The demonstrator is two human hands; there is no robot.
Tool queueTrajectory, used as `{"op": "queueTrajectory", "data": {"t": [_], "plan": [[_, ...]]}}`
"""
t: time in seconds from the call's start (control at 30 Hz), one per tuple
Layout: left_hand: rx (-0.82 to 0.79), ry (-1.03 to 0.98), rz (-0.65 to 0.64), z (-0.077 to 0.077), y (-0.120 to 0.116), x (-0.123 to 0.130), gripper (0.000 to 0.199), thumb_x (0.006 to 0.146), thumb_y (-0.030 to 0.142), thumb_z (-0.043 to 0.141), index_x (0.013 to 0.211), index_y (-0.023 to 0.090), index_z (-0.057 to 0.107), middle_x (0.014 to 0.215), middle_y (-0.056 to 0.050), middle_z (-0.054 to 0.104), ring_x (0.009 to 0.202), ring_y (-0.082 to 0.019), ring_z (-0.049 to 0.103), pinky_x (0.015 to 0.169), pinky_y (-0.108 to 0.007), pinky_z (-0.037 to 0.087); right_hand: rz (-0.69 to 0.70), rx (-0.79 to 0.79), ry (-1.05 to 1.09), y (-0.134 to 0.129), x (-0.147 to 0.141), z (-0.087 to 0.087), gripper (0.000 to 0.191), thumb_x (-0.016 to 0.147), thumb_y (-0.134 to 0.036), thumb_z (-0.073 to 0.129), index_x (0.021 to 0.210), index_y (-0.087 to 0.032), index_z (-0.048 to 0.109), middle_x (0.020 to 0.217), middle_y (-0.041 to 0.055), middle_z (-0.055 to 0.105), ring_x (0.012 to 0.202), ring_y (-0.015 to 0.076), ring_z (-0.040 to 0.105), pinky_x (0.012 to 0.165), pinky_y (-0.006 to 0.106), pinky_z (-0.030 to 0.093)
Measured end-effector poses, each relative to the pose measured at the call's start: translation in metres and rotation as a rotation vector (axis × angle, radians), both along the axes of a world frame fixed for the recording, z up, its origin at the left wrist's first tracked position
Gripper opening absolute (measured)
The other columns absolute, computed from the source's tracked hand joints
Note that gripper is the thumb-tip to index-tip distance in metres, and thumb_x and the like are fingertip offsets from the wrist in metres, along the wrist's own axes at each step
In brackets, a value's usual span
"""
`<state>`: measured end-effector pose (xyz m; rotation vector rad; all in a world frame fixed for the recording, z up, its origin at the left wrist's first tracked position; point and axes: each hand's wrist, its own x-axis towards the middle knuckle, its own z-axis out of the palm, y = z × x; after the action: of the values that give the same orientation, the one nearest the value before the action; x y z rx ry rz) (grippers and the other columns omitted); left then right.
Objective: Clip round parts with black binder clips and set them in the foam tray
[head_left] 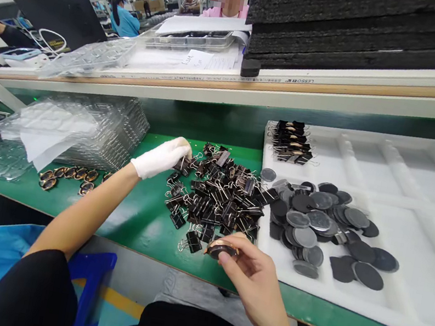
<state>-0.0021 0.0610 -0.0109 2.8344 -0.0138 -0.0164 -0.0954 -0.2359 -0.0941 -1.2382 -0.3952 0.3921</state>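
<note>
My left hand (163, 157), in a white glove, reaches to the upper left edge of a heap of black binder clips (219, 191). Its fingers are closed on one binder clip (183, 166), partly hidden by the glove. Bare, my right hand (251, 271) pinches a small round part (221, 249) with a gold-coloured rim and a dark disc against it, held just in front of the heap. A loose binder clip (192, 241) lies left of that part. Dark and grey round discs (308, 220) are piled on a white foam tray (417, 241) to the right.
Clips clamped on parts (293, 141) stand in a row at the tray's back left. Several gold-rimmed parts (69, 173) lie by stacked clear plastic trays (101, 132) at left. A shelf (197, 84) bearing black foam sheets (368, 32) crosses above the green bench. People sit beyond.
</note>
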Motion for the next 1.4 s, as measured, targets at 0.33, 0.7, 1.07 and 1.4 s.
{"op": "queueTrajectory", "data": {"t": [0.33, 0.7, 1.07, 1.4], "plan": [[0.149, 0.235, -0.168, 0.008, -0.003, 0.010, 0.047, 0.084, 0.049, 0.066, 0.120, 0.019, 0.063, 0.118, -0.009, 0.070, 0.097, -0.023, 0.068, 0.087, -0.033, 0.053, 0.012, 0.039, 0.014, 0.004, -0.008, -0.003, 0.012, 0.093, -0.030, 0.073, 0.102, -0.025, 0.079, 0.097, 0.0054, 0.069, 0.092, 0.0172, 0.069, 0.081, 0.029, 0.060], [0.603, 0.181, -0.200, 0.020, -0.012, -0.003, 0.062, 0.100, 0.023, 0.040, 0.161, 0.026, 0.032, 0.130, -0.014, 0.069, 0.112, -0.030, 0.071, 0.098, -0.040, 0.052, 0.017, 0.043, 0.004, 0.004, -0.013, -0.003, 0.011, 0.093, -0.026, 0.072, 0.102, -0.025, 0.079, 0.096, 0.0046, 0.067, 0.089, 0.0156, 0.066, 0.080, 0.027, 0.057], [0.509, 0.126, -0.230, 0.021, -0.004, -0.009, 0.046, 0.100, 0.030, 0.043, 0.145, 0.023, 0.049, 0.130, -0.015, 0.065, 0.109, -0.028, 0.071, 0.096, -0.039, 0.052, 0.021, -0.005, 0.006, 0.005, -0.016, -0.002, 0.012, 0.092, -0.026, 0.072, 0.102, -0.025, 0.079, 0.094, 0.0039, 0.066, 0.088, 0.0155, 0.065, 0.078, 0.027, 0.055], [0.670, 0.242, -0.082, 0.036, -0.008, -0.007, 0.034, 0.098, 0.044, 0.050, 0.117, 0.019, 0.063, 0.096, -0.013, 0.075, 0.085, -0.032, 0.073, 0.076, -0.040, 0.052, 0.022, 0.042, 0.001, 0.006, -0.017, 0.002, 0.011, 0.093, -0.027, 0.072, 0.102, -0.026, 0.079, 0.094, 0.0042, 0.066, 0.088, 0.0153, 0.067, 0.081, 0.028, 0.060]]}}
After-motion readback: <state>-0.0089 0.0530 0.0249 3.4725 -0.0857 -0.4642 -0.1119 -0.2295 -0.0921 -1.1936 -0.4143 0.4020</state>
